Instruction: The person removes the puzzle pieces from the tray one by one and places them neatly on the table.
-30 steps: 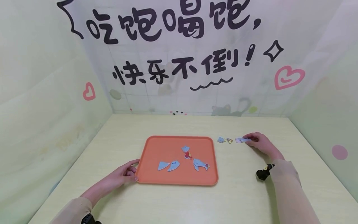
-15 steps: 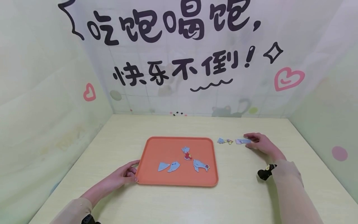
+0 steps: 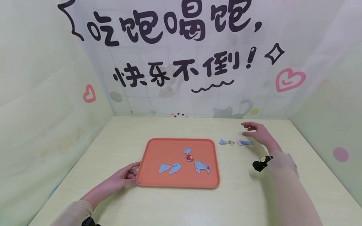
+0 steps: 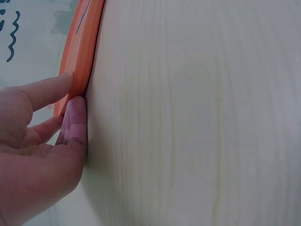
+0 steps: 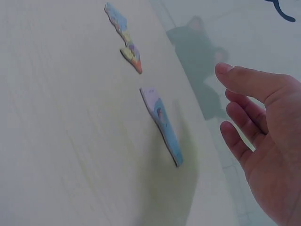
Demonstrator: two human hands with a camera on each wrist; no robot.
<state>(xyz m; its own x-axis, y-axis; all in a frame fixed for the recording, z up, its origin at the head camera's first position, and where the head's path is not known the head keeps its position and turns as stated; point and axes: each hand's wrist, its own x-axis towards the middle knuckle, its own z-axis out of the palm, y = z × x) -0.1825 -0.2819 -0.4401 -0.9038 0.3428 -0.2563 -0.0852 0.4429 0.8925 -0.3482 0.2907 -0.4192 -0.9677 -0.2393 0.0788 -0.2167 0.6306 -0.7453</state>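
My left hand (image 3: 126,175) holds the orange tray (image 3: 178,185) at its left edge; in the left wrist view the thumb lies on the rim and the fingers are against its outer side. Several flat cutout pieces lie in the tray: a blue triangle (image 3: 164,168), a blue curved piece (image 3: 175,168), a piece with a red-dressed figure (image 3: 188,155) and a dolphin-like piece (image 3: 202,167). My right hand (image 3: 258,133) is raised with nothing in it, fingers loosely bent. Below it on the table lies a long blue-and-lilac piece (image 5: 163,123), beside a blue-and-yellow piece (image 5: 123,33).
The pale wooden table (image 3: 181,207) ends at a printed cloth backdrop (image 3: 169,103) behind. Cloth walls (image 3: 325,135) stand at both sides. A black wrist camera (image 3: 261,163) sits at the right sleeve.
My right hand has let go of the long blue-and-lilac piece and lifted up and back from it. The piece stays on the table. The left hand and the tray have not moved.
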